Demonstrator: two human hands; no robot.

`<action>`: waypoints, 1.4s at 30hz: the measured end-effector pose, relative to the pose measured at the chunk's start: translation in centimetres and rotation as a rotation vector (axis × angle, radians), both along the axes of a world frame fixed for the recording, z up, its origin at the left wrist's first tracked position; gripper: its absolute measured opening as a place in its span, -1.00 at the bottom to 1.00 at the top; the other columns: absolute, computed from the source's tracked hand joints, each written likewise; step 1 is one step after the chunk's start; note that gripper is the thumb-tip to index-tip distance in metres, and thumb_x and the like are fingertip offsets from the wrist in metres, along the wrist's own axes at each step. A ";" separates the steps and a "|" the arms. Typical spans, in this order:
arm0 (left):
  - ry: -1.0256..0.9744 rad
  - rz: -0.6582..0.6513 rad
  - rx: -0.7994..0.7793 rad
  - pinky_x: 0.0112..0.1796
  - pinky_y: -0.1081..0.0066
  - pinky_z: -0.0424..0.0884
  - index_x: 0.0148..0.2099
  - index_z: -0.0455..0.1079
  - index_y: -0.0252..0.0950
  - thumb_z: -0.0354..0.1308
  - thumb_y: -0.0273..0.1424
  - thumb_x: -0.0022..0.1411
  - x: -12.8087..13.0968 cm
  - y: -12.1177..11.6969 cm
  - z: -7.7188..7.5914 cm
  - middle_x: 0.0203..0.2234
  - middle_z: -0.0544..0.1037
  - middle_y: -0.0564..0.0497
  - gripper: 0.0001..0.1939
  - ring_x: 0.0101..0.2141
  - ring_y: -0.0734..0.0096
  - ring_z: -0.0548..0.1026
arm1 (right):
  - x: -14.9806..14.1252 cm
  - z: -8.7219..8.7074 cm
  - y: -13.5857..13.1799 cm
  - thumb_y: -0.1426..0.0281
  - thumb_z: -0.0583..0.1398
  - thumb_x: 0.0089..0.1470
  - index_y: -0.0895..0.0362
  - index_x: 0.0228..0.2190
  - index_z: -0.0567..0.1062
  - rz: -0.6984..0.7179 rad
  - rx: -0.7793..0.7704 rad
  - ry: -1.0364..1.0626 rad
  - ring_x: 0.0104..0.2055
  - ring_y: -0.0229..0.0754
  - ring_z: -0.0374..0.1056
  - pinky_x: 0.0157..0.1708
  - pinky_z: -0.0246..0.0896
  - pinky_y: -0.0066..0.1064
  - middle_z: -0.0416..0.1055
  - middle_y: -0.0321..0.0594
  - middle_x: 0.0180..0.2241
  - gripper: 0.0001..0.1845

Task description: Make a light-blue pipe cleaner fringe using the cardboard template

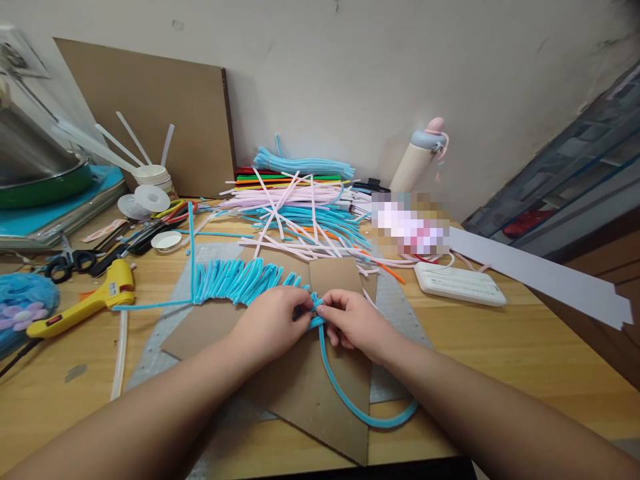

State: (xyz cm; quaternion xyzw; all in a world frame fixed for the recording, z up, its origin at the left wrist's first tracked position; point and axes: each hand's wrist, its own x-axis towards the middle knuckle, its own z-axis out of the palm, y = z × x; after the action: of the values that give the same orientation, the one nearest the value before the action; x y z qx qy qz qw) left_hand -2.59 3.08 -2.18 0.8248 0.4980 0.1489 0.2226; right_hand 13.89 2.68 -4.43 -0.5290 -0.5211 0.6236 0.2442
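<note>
A row of looped blue pipe cleaners (240, 280) lies across pieces of brown cardboard (320, 407). At the row's right end, my left hand (283, 313) pinches the blue strand between thumb and fingers. Close beside it, my right hand (350, 319) pinches the same blue pipe cleaner between thumb and forefinger. From between the hands a loose blue length (345, 397) curves down and right, passing under my right forearm. The fingertips hide the exact spot being worked. At the row's left end one blue stem (191, 253) stands up and another points left.
A yellow glue gun (113, 293) and black scissors (70, 260) lie left. Behind are heaped pink and blue pipe cleaners (300, 207), a cardboard panel (155, 113) and a bottle (415, 160). A white power bank (460, 283) lies right. A grey cutting mat (400, 313) is underneath.
</note>
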 end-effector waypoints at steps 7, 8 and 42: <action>0.070 -0.108 0.060 -0.36 0.44 0.24 -0.41 0.38 -0.25 0.01 -0.44 0.11 0.1 -0.4 0.0 -0.49 0.46 0.05 -0.86 -0.39 0.39 0.39 | -0.1 0.1 0.0 0.18 0.13 -0.03 0.15 -0.44 0.34 -0.059 0.030 0.065 -0.81 -0.46 -0.03 -0.85 -0.22 -0.66 0.16 -0.47 -0.81 -0.73; 0.079 -0.128 0.059 -0.35 0.44 0.24 -0.41 0.39 -0.24 0.01 -0.45 0.11 0.1 -0.4 -0.1 -0.48 0.46 0.05 -0.87 -0.39 0.40 0.39 | 0.0 0.0 0.1 0.19 0.14 -0.03 0.16 -0.45 0.35 -0.097 0.055 0.078 -0.81 -0.47 -0.06 -0.84 -0.23 -0.66 0.13 -0.48 -0.82 -0.73; 0.019 0.156 0.042 -0.44 0.44 0.19 -0.47 0.30 -0.27 0.02 -0.44 0.03 0.8 0.3 -1.0 -0.49 0.40 0.02 -0.93 -0.42 0.39 0.35 | -1.1 0.0 0.4 0.47 0.11 -0.09 0.12 -0.41 0.25 -0.133 0.121 0.033 -0.80 -0.45 0.08 -0.83 -0.10 -0.62 0.24 -0.50 -0.67 -0.87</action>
State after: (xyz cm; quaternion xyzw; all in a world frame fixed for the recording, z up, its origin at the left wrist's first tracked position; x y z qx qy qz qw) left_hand -1.74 3.35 -3.18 0.7894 0.5595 0.1686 0.1882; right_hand 12.78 3.04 -4.43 -0.5362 -0.5175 0.5821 0.3252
